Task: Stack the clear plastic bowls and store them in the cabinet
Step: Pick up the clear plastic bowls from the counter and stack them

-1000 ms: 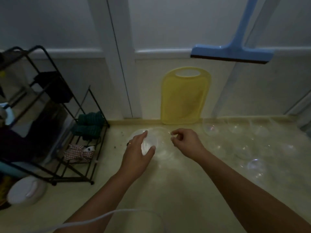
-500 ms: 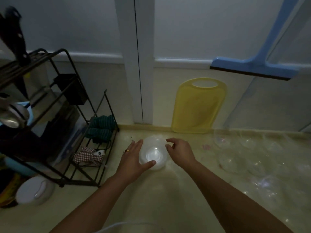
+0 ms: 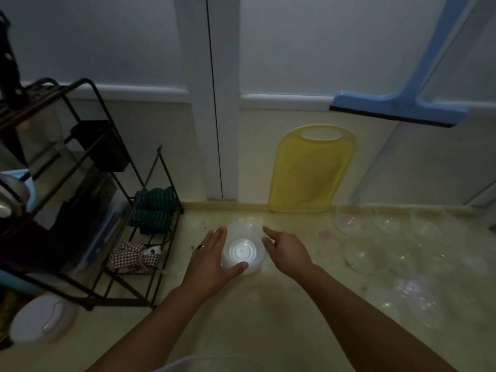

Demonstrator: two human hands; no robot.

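Observation:
A stack of clear plastic bowls (image 3: 243, 249) stands on the pale yellow counter (image 3: 268, 312), in the middle of the view. My left hand (image 3: 210, 260) wraps its left side, thumb across the near rim. My right hand (image 3: 288, 249) rests against the right side with its fingertips on the rim. Several more clear bowls (image 3: 386, 242) lie spread over the counter to the right, hard to make out in the dim light.
A black wire rack (image 3: 88, 210) with cloths and containers stands at the left. A yellow cutting board (image 3: 312, 170) leans on the back wall. A blue squeegee (image 3: 397, 110) hangs upper right. A white round lid (image 3: 44, 319) lies at the lower left.
The view has tilted up and shifted. Both hands have closed in around the stack; the right hand dropped from pinching the rim to resting on its side.

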